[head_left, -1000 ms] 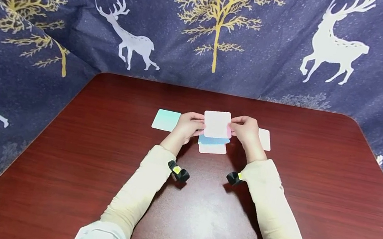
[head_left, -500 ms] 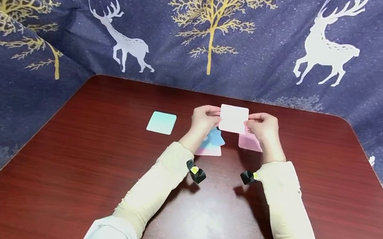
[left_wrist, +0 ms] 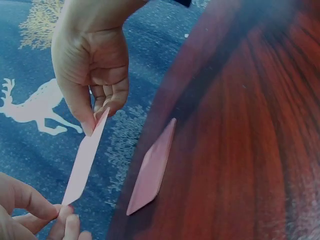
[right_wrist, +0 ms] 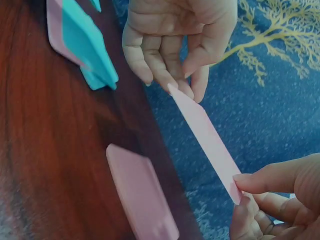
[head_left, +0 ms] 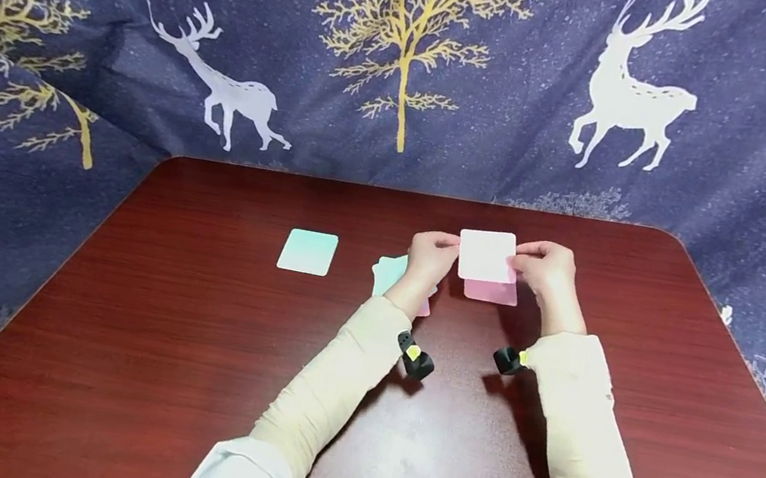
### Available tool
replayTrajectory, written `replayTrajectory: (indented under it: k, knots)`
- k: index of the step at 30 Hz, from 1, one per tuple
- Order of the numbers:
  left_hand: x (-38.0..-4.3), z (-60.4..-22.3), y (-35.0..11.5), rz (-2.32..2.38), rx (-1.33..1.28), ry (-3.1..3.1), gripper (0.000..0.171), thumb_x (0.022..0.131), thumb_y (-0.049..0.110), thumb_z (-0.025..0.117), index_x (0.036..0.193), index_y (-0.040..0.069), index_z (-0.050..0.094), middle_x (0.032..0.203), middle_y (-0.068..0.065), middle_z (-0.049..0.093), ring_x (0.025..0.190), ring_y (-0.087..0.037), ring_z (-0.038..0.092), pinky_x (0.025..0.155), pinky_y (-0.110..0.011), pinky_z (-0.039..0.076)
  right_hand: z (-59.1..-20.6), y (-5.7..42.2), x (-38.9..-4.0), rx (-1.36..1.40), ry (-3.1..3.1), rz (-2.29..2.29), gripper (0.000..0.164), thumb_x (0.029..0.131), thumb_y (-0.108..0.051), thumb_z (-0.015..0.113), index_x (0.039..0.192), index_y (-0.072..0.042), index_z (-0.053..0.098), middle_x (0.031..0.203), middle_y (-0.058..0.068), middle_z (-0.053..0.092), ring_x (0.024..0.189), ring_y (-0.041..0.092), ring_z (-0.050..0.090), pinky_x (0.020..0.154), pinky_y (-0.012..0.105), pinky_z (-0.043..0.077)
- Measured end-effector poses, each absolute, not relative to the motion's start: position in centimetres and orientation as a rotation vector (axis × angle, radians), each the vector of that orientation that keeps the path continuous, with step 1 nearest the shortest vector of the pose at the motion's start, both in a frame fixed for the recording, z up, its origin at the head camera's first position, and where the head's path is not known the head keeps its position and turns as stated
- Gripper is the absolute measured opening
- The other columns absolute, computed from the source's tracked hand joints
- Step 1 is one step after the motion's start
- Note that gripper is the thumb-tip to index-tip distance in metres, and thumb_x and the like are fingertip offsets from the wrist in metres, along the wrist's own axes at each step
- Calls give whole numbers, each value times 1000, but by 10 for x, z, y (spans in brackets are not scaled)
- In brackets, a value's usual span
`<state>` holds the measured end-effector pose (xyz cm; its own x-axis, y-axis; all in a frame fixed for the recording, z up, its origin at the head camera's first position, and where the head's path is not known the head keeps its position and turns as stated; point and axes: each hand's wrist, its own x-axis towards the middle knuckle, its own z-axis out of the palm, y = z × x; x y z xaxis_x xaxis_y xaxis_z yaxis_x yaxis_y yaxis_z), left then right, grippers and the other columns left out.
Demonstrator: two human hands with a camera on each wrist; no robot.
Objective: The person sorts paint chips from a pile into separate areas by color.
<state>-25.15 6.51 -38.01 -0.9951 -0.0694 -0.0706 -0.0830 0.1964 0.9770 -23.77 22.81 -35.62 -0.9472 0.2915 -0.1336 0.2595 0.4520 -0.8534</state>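
Note:
A pale pink square card (head_left: 487,255) with rounded corners is held above the table between both hands. My left hand (head_left: 430,264) pinches its left edge with the fingertips. At the opposite edge, my right hand (head_left: 546,276) grips it between thumb and fingers, clearly seen in the right wrist view. Below the raised card, a pink card (head_left: 491,292) lies flat on the table; a gap separates the two in the left wrist view. Left of it, partly hidden behind my left hand, turquoise cards (head_left: 388,274) overlap a pink one (right_wrist: 55,30).
A single turquoise card (head_left: 308,252) lies further left on the dark red wooden table (head_left: 189,308). Behind the table's far edge hangs a dark blue cloth (head_left: 340,130) with deer and trees. Black cameras sit on both wrists.
Both hands have shifted rightward with the held card, from over the overlapping cards to over the pink card. The view has turned slightly, and turquoise cards now show left of my left hand.

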Motion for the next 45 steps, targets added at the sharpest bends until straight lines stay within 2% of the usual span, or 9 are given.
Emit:
replayTrajectory:
  k: [3, 6, 12, 19, 24, 28, 32, 38, 45]
  knots:
    - [-249, -384, 69, 1943, -168, 2392, 21, 88, 8, 57, 102, 3, 73, 103, -9, 71, 98, -20, 61, 78, -27, 51, -363, 230, -236, -558, -2691, 1513, 35, 86, -10, 65, 116, 8, 62, 103, 21, 63, 74, 16, 65, 85, 40, 56]
    - [-247, -387, 73, 1913, -142, 2384, 23, 88, 7, 56, 104, 2, 71, 104, -10, 69, 98, -21, 61, 80, -31, 52, -369, 232, -235, -600, -2712, 1474, 35, 86, -14, 65, 115, 6, 63, 108, 22, 62, 76, 18, 64, 81, 36, 57]
    - [-249, -399, 80, 1874, -75, 2446, 22, 85, 6, 58, 100, -2, 72, 97, -13, 71, 92, -22, 64, 74, -25, 51, -380, 238, -239, -623, -2749, 1348, 33, 86, -22, 64, 106, 4, 68, 93, 14, 64, 70, 16, 54, 55, 22, 46]
    - [-250, -404, 84, 1838, -61, 2434, 28, 87, 8, 57, 111, -2, 68, 107, -14, 69, 100, -25, 64, 85, -30, 53, -388, 240, -242, -639, -2805, 1285, 38, 88, -28, 61, 106, 5, 70, 95, 18, 67, 89, 27, 56, 56, 18, 43]
    - [-249, -404, 84, 1820, -58, 2442, 35, 87, 9, 57, 118, -5, 63, 114, -17, 67, 106, -26, 63, 90, -34, 52, -389, 239, -242, -630, -2817, 1281, 41, 90, -30, 59, 103, 7, 70, 80, 13, 69, 81, 26, 59, 54, 18, 44]
    - [-250, -406, 84, 1795, -61, 2451, 33, 88, 11, 57, 116, -5, 64, 115, -16, 66, 106, -27, 62, 90, -35, 52, -390, 238, -242, -611, -2858, 1190, 42, 90, -32, 57, 102, 6, 70, 94, 21, 69, 94, 35, 59, 71, 33, 53]
    - [-251, -403, 83, 1793, -101, 2448, 32, 89, 14, 58, 116, -3, 63, 113, -15, 67, 104, -27, 62, 89, -37, 52, -389, 236, -242, -568, -2890, 1100, 43, 91, -32, 55, 104, 6, 69, 112, 25, 65, 112, 41, 54, 96, 46, 47]
    - [-251, -384, 68, 1815, -96, 2426, 33, 90, 15, 57, 119, -1, 62, 114, -13, 66, 107, -24, 61, 91, -36, 51, -378, 224, -238, -505, -2845, 1122, 41, 92, -33, 54, 104, 4, 70, 104, 23, 68, 106, 40, 57, 96, 46, 47]
    - [-250, -359, 36, 1709, -85, 2552, 32, 90, 18, 58, 118, 3, 63, 113, -10, 68, 108, -25, 61, 93, -37, 50, -365, 203, -232, -409, -2824, 1241, 42, 92, -36, 56, 107, 1, 69, 107, 22, 67, 109, 36, 57, 93, 44, 48]
